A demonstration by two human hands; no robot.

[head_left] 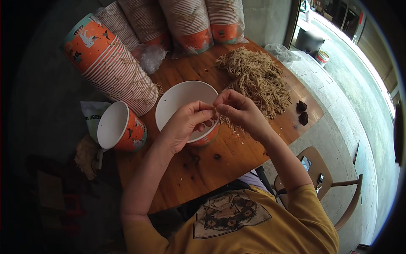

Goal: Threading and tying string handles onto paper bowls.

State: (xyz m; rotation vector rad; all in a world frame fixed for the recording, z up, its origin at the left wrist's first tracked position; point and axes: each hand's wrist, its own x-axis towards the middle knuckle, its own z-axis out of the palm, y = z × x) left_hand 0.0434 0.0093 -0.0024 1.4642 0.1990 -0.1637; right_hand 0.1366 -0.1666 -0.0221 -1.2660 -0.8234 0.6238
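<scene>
The left hand point(186, 120) and right hand point(241, 112) meet over the right part of the rim of a bucket point(175, 103), white inside and orange outside. On each hand, thumb and forefinger are pressed together, tip near tip with the other's; whatever they pinch is too fine to tell. The bucket is on the wooden surface point(220, 173), its mouth up. Just right of it and beyond the right hand lies a heap of tan strands point(253, 80), with pale specks point(234, 132) near its lower edge. Two dark lumps point(302, 112) are right of the heap, and a clear bag point(282, 53) is behind it

To the left, a smaller bucket point(134, 133) is tilted beside a leaning stack point(122, 72) of nested orange ones. A crumpled bag point(152, 58) sits behind that stack's right side, near bagged stacks point(186, 21) along the far edge. At lower right, a chair point(354, 199) carries a phone point(306, 162) and keys point(320, 180)
</scene>
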